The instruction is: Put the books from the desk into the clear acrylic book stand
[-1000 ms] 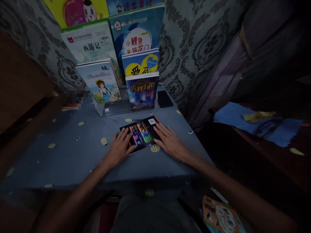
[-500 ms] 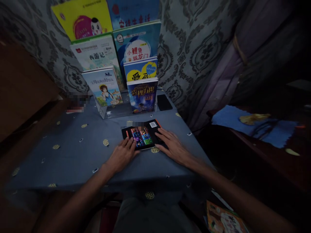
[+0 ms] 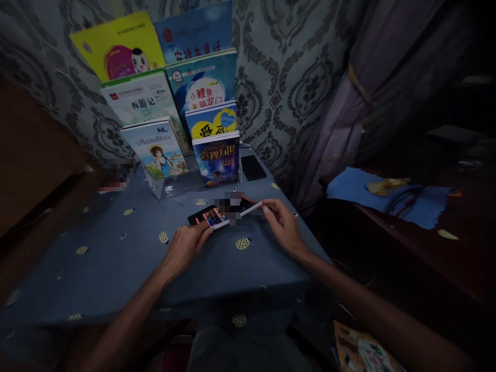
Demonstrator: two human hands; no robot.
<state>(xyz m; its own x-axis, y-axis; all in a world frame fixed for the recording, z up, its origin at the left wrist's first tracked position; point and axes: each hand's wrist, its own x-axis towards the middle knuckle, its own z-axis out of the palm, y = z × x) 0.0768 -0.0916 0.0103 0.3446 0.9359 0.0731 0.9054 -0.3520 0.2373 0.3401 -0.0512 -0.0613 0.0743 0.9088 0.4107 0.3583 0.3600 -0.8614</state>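
Observation:
A small dark book (image 3: 205,214) with bright pictures on its cover lies on the tablecloth in front of me. My left hand (image 3: 186,244) holds its near left corner, the fingers on the cover and the thumb at the near edge. At the other end, my right hand (image 3: 281,222) pinches the right edge between thumb and fingers. That side is raised off the table and bends upward, showing the pale page edges. Part of the cover's middle is blurred out.
Behind the book stands a clear rack (image 3: 170,191) with several picture books in tiers. A dark phone-like slab (image 3: 253,168) lies right of it. A blue cloth (image 3: 349,188) covers part of a side table at right. An orange book (image 3: 360,346) lies low, at bottom right.
My right hand has gone from lying flat on the cover to pinching the right edge, which has lifted. My left hand stays at the left corner. The view has shifted slightly.

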